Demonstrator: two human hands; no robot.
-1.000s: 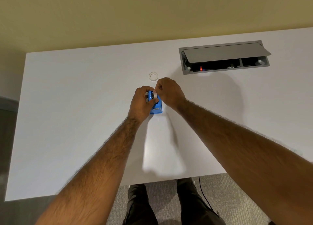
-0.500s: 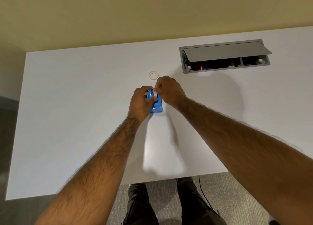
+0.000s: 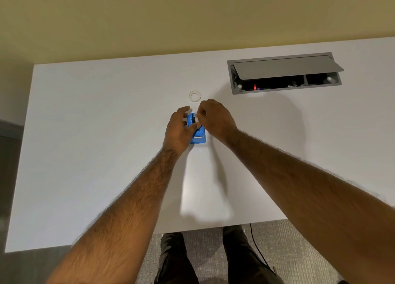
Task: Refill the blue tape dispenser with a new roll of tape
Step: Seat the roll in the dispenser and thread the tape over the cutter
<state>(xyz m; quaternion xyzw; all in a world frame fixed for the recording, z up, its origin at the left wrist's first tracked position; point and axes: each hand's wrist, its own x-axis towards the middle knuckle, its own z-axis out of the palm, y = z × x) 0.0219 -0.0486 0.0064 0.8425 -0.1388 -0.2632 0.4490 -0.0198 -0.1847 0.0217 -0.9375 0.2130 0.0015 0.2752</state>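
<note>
The blue tape dispenser [image 3: 198, 137] sits on the white desk [image 3: 96, 145] near its middle. My left hand [image 3: 178, 127] wraps its left side, thumb pressed across the body. My right hand [image 3: 215, 118] pinches a small white roll with a dark hub at the dispenser's far end, over the roll cavity. My fingers hide most of that roll, so whether it is seated cannot be told. A clear, thin tape ring [image 3: 195, 96] lies flat on the desk just beyond my hands, touching neither.
A grey cable box [image 3: 284, 75] with its lid propped up is set into the desk at the back right. The yellow wall runs behind the desk. My legs and a black cable show below the front edge.
My left fingers have spread slightly away from the dispenser's far end. My right hand stays pinched at the roll, with almost no shift in place.
</note>
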